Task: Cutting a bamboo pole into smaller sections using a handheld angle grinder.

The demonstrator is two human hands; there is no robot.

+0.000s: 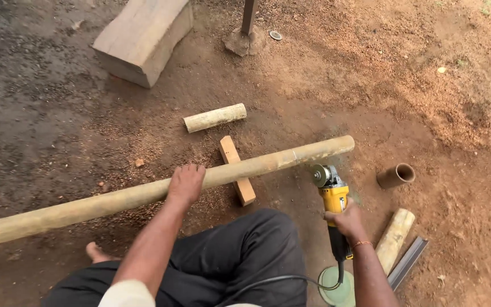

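R hand (346, 220) grip clenched on yellow angle grinder (333, 196) w/ disc at long bamboo pole (200, 179), L hand (186, 183) pressed palm-down on pole, which rests across wood block (237, 170) on dirt ground (58, 125), short bamboo pcs (215, 117) nearby.

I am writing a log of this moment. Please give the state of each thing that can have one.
long bamboo pole: lying across the wooden block, uncut
left hand: pressing on the pole
right hand: gripping the angle grinder
angle grinder: disc at the pole, near its end
short bamboo piece: lying loose on the ground
hollow tube: lying, open end visible
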